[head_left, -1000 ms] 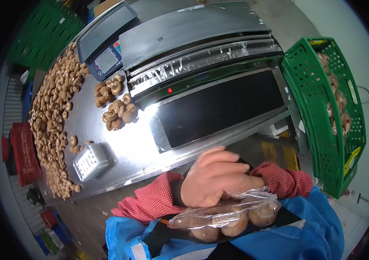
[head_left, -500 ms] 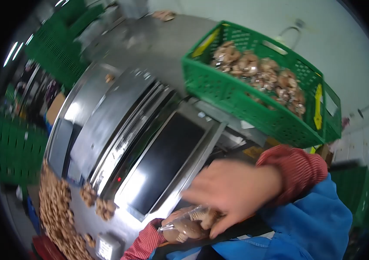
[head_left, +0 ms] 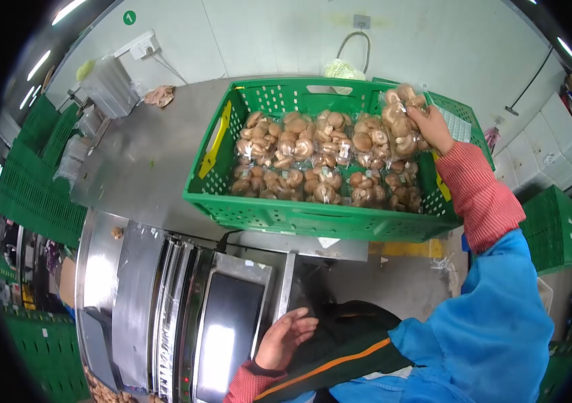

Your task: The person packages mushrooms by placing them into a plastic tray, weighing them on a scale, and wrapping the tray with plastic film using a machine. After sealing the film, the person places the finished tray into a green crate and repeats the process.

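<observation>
A clear-wrapped pack of brown mushrooms (head_left: 401, 124) is in the grip of my right hand (head_left: 434, 127), at the back right corner of the green plastic crate (head_left: 313, 213). It is held above the crate's interior, tilted, overlapping the packs beneath. Several similar mushroom packs (head_left: 295, 138) lie in two rows inside the crate. Low in the view, my left hand (head_left: 286, 339) is loosely curled with its fingers apart and holds nothing. It hovers beside the dark plate of the wrapping machine (head_left: 232, 329).
Loose mushrooms (head_left: 108, 389) are piled at the lower left. A steel table (head_left: 138, 168) extends behind the machine, with a crumpled tan cloth (head_left: 159, 96) near the wall. Stacked green crates (head_left: 44, 349) stand at left, and more green crates (head_left: 548, 228) at right.
My right hand has moved from near my body up to the crate, carrying the mushroom pack. My left hand has let go of the pack. The view has turned toward the crate.
</observation>
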Action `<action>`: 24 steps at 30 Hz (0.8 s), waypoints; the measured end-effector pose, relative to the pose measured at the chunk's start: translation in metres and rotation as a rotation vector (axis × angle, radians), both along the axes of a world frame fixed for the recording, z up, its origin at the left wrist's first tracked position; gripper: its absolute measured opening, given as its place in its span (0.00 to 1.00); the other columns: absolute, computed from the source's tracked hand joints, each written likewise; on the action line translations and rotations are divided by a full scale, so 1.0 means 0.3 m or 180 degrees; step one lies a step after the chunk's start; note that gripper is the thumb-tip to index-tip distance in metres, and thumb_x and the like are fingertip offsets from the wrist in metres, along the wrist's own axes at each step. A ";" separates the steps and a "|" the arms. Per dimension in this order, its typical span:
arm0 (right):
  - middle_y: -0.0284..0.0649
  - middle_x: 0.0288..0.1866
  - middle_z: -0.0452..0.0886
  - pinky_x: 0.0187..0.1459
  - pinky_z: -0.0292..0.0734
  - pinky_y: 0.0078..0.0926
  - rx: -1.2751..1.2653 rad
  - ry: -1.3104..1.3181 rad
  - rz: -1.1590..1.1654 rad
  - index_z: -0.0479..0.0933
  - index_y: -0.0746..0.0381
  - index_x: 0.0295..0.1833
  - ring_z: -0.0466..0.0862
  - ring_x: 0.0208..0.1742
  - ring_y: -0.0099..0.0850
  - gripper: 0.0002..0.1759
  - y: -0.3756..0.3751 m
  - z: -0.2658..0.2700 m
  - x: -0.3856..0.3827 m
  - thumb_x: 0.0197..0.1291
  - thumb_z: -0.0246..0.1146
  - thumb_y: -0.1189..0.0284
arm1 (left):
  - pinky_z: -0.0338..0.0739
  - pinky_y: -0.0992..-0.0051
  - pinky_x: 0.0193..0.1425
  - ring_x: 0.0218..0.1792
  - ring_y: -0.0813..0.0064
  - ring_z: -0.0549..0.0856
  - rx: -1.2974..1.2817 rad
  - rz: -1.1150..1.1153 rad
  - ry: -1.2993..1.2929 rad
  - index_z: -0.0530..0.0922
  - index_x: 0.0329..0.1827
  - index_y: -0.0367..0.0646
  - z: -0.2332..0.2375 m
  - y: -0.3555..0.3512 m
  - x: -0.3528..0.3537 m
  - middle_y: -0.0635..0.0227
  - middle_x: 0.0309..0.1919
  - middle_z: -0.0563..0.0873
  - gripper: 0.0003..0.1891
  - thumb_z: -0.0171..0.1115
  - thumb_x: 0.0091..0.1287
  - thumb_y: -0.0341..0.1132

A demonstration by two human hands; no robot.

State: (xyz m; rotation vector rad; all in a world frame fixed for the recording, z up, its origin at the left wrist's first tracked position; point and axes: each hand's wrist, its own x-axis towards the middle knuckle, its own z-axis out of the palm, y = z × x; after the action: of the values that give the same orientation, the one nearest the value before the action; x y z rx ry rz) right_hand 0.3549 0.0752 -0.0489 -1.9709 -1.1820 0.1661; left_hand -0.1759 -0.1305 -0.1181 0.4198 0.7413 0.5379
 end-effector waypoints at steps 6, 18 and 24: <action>0.61 0.52 0.78 0.53 0.76 0.41 -0.1265 -0.0701 -0.0897 0.73 0.68 0.56 0.81 0.52 0.51 0.32 0.088 -0.153 0.028 0.67 0.48 0.48 | 0.72 0.63 0.61 0.52 0.64 0.80 -0.0114 0.0219 0.0002 0.69 0.63 0.37 -0.036 0.026 0.008 0.56 0.49 0.81 0.22 0.49 0.74 0.44; 0.49 0.69 0.65 0.59 0.73 0.41 -0.2669 -0.3013 0.1656 0.62 0.54 0.69 0.76 0.60 0.47 0.31 0.039 -0.109 -0.054 0.58 0.59 0.67 | 0.74 0.75 0.58 0.49 0.78 0.81 -0.0021 0.0676 0.0090 0.70 0.63 0.39 -0.066 -0.068 -0.066 0.66 0.47 0.83 0.21 0.49 0.75 0.44; 0.50 0.44 0.83 0.43 0.78 0.41 -0.0880 -0.3042 0.1584 0.77 0.61 0.54 0.83 0.44 0.49 0.14 0.183 -0.076 -0.447 0.63 0.58 0.72 | 0.77 0.85 0.36 0.30 0.85 0.82 0.0903 0.2059 0.0556 0.77 0.50 0.41 0.023 -0.270 -0.320 0.72 0.34 0.85 0.14 0.51 0.74 0.43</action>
State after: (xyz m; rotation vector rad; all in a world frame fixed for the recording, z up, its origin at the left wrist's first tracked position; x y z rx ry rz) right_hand 0.2208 0.1302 -0.0716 -1.9804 -2.3605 -0.4390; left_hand -0.2719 -0.2114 -0.1112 0.4923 0.9761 1.2353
